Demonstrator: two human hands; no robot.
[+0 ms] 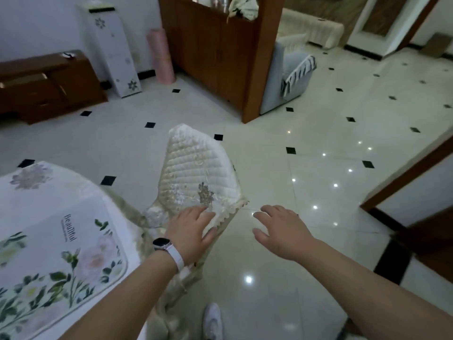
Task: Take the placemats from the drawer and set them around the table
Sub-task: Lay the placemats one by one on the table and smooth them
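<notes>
Your left hand [193,229] lies flat on a quilted chair cover [196,168]; your right hand [279,227] hovers spread, empty. No placemats yet, so probably find the drawer.

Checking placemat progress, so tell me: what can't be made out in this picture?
Head view: table, cut off by the left and bottom edges, so the mats on it cannot be counted.
Head view: floral mat, small print under "Beautiful" too small and blurred.
Head view: wooden cabinet, far and blurred; drawers' state unclear.
Head view: whatever is under the quilted cover, hidden by it and the left hand.
</notes>
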